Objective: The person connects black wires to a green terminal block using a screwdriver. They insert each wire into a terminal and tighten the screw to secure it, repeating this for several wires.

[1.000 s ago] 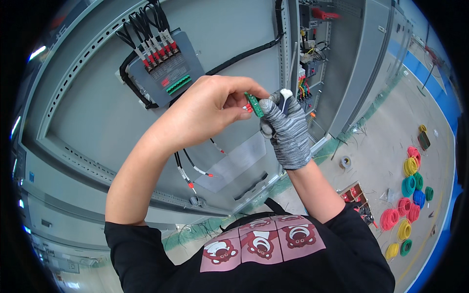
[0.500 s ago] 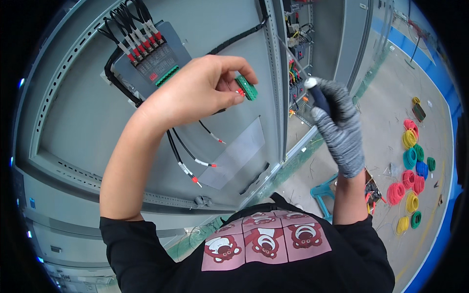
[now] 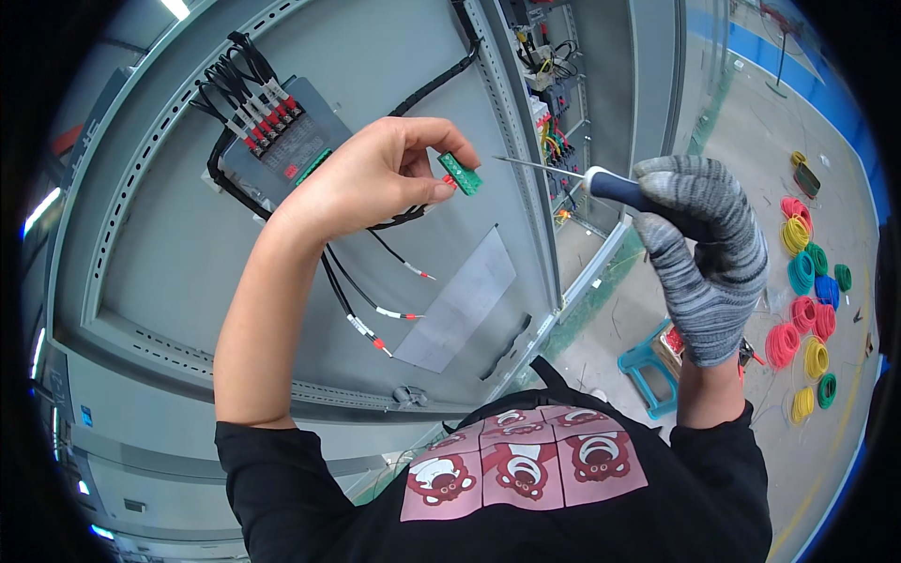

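Facing me is a grey cabinet door, and past its lower right corner a blue plastic stool stands on the floor. A grey electrical module is mounted towards the door's upper left edge, black wires with red ends rowed along the module's top. My gloved right hand, beyond the door's right edge, is closed round the dark handle of a screwdriver. My bare left hand, before the door's middle, has thumb and fingers clamped on a green terminal block. Loose black leads hang below my left wrist. The screwdriver's thin tip points towards the block, near but apart; small red ferrules show at the block's thumb side.
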`<act>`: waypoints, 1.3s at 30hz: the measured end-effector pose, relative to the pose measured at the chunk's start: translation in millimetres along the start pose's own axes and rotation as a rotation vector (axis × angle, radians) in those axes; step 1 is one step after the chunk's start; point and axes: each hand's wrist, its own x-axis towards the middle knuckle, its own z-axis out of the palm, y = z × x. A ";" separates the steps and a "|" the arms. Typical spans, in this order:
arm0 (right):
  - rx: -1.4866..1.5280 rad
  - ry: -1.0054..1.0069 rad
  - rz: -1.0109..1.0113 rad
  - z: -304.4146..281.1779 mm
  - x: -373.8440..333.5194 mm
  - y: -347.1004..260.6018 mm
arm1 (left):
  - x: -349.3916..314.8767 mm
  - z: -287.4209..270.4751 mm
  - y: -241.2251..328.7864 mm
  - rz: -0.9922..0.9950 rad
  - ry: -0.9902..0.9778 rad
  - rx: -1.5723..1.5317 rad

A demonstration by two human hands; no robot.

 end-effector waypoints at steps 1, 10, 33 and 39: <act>-0.080 -0.031 -0.041 0.0 2.4 -2.3 | 0.7 0.5 -0.1 -0.008 -0.001 0.013; -0.204 -0.169 -0.159 18.5 16.8 -11.2 | 2.0 3.6 1.6 -0.008 0.017 0.004; -0.498 -0.396 -0.336 22.9 39.7 -17.0 | 7.9 6.4 -2.6 0.003 0.071 0.119; -0.560 -0.470 -0.219 20.4 39.4 -11.3 | 8.6 6.7 -8.5 0.038 0.090 0.111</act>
